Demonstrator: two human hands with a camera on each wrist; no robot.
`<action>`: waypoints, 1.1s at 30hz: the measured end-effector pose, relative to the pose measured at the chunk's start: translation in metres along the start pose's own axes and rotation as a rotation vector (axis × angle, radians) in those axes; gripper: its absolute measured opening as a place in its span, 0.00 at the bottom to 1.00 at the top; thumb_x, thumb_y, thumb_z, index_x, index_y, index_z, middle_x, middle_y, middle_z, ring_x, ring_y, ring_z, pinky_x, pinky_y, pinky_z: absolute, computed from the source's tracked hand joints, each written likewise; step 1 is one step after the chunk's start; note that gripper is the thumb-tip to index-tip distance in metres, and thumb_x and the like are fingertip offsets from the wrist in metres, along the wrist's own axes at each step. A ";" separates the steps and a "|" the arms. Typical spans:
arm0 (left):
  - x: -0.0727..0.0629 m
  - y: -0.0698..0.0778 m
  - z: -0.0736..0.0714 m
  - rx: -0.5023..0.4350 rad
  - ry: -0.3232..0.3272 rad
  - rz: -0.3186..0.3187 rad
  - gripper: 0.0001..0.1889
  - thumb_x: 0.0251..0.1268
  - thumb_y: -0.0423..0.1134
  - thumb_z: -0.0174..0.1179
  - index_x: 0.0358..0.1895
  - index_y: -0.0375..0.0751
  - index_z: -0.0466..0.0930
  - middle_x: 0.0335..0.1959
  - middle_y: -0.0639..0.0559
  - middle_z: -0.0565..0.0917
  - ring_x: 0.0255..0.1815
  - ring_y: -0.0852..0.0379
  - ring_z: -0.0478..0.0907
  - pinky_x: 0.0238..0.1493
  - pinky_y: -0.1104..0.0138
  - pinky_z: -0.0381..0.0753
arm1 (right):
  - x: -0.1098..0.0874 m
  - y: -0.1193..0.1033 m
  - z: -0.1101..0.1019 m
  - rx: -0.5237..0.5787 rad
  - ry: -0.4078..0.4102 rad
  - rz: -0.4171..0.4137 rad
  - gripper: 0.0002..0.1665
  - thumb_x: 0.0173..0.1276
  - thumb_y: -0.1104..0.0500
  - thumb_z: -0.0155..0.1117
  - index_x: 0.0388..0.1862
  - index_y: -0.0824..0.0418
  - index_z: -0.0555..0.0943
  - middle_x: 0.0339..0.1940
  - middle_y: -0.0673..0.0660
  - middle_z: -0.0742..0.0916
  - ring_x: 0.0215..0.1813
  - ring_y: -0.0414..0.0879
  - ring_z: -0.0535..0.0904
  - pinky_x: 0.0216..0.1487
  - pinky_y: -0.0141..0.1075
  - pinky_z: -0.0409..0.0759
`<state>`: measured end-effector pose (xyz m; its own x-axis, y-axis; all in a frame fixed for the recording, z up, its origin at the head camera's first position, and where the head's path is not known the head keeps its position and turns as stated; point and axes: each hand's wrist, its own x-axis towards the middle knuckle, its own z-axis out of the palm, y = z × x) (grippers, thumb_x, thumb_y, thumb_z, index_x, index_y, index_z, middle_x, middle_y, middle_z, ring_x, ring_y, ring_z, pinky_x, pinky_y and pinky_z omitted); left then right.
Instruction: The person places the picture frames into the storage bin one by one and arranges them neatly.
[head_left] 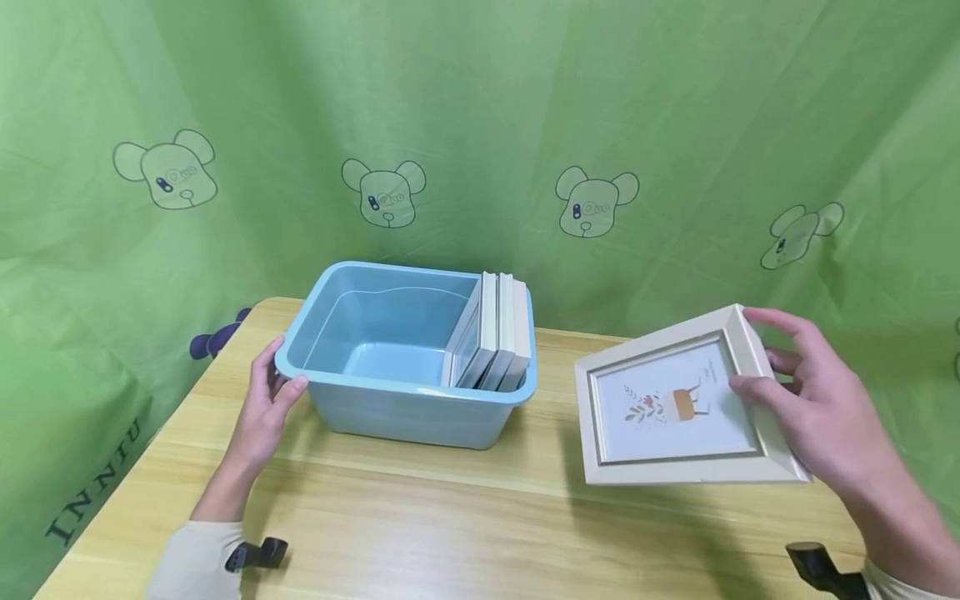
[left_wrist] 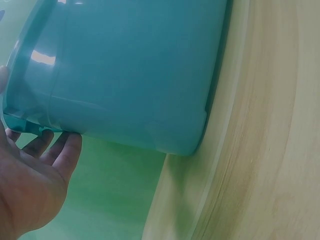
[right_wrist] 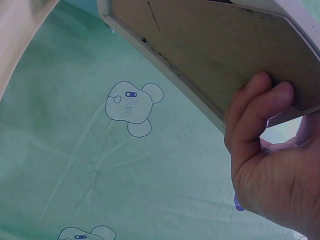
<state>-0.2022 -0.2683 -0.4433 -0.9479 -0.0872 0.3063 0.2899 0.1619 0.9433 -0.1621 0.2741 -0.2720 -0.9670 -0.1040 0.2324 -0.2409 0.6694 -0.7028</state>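
My right hand grips a cream picture frame by its right edge, thumb on the front and fingers behind. The frame is tilted above the table, its picture of a plant in an orange pot turned sideways. In the right wrist view, fingers press the brown backing board. My left hand holds the left rim of a light blue plastic basin; the left wrist view shows its fingers under the rim. Several white frames stand on edge, side by side, at the basin's right end.
The basin stands on a light wooden table, near its back edge. Behind hangs a green curtain printed with bear heads, which also drapes beside the table's left edge. A dark purple shape shows at the back left corner.
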 end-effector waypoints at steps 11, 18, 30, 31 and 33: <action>0.000 0.001 0.000 -0.006 0.004 -0.002 0.34 0.74 0.35 0.49 0.77 0.45 0.43 0.77 0.39 0.50 0.75 0.35 0.51 0.61 0.87 0.65 | 0.014 -0.022 -0.002 0.266 0.032 -0.072 0.41 0.69 0.72 0.53 0.75 0.45 0.57 0.47 0.37 0.85 0.30 0.43 0.86 0.21 0.42 0.84; 0.001 0.000 0.000 0.001 0.006 -0.002 0.34 0.74 0.36 0.49 0.77 0.41 0.42 0.77 0.39 0.50 0.75 0.36 0.52 0.60 0.87 0.65 | 0.024 -0.033 0.000 0.523 0.005 -0.132 0.39 0.68 0.76 0.51 0.73 0.50 0.59 0.46 0.46 0.87 0.28 0.46 0.86 0.18 0.43 0.83; -0.002 0.000 0.001 0.014 0.013 0.003 0.34 0.74 0.35 0.48 0.77 0.43 0.42 0.77 0.37 0.51 0.74 0.35 0.52 0.60 0.88 0.65 | 0.048 -0.062 0.015 0.630 -0.057 -0.161 0.35 0.69 0.75 0.50 0.71 0.52 0.58 0.43 0.54 0.87 0.28 0.51 0.87 0.19 0.47 0.83; -0.001 0.000 0.001 0.014 0.013 0.003 0.34 0.75 0.35 0.48 0.77 0.42 0.42 0.77 0.37 0.50 0.75 0.35 0.52 0.60 0.88 0.65 | 0.051 -0.064 0.016 0.632 -0.065 -0.158 0.35 0.69 0.74 0.50 0.71 0.52 0.58 0.43 0.54 0.87 0.28 0.51 0.87 0.20 0.47 0.83; 0.000 -0.001 0.002 0.013 0.014 0.004 0.34 0.75 0.35 0.48 0.77 0.40 0.41 0.77 0.37 0.51 0.75 0.35 0.52 0.60 0.88 0.65 | 0.057 -0.070 0.017 0.622 -0.070 -0.145 0.35 0.70 0.73 0.51 0.71 0.51 0.58 0.43 0.53 0.87 0.28 0.50 0.87 0.20 0.47 0.83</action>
<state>-0.2022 -0.2669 -0.4444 -0.9447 -0.1006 0.3121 0.2921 0.1746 0.9403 -0.2021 0.2086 -0.2211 -0.9191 -0.2229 0.3249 -0.3522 0.0951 -0.9311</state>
